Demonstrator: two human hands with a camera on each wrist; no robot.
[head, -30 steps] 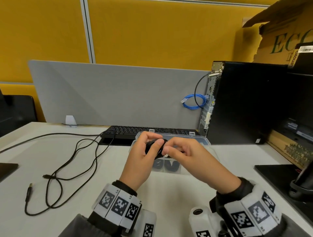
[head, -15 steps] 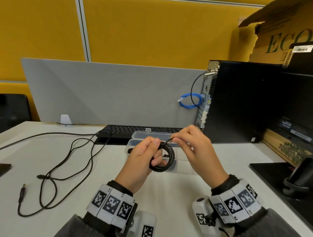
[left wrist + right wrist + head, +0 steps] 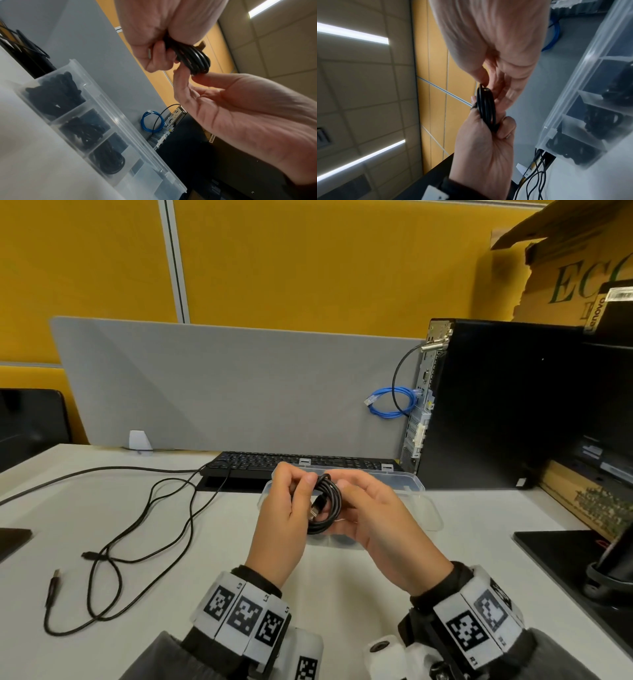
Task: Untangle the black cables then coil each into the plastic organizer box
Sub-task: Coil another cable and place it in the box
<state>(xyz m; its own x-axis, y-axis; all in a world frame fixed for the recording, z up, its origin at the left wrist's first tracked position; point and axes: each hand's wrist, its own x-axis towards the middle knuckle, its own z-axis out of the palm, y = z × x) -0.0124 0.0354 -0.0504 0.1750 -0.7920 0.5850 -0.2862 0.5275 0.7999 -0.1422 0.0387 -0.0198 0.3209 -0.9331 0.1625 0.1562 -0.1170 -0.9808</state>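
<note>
A black cable wound into a small coil [image 3: 329, 501] is held upright between both hands, just above the clear plastic organizer box [image 3: 432, 513]. My left hand [image 3: 301, 495] grips the coil's left side, thumb over the top. My right hand [image 3: 346, 489] pinches its right side; the plug end lies inside the ring. The left wrist view shows the coil [image 3: 194, 60] and the box [image 3: 56, 121] with three compartments that hold coiled black cables. In the right wrist view the coil [image 3: 486, 108] stands edge-on between the fingers. A loose black cable [image 3: 147, 525] sprawls at the table's left.
A black keyboard [image 3: 260, 461] lies behind the box against a grey divider [image 3: 222, 385]. A black computer tower [image 3: 496, 405] with a blue cable loop [image 3: 390, 402] stands at the back right. A black stand base [image 3: 565, 556] sits at the right. The loose cable's USB plug [image 3: 53, 580] lies near the front left.
The coil has been drawn tighter and the cable's free end tucked into its ring. My right hand has come from the top of the coil down to its right side.
</note>
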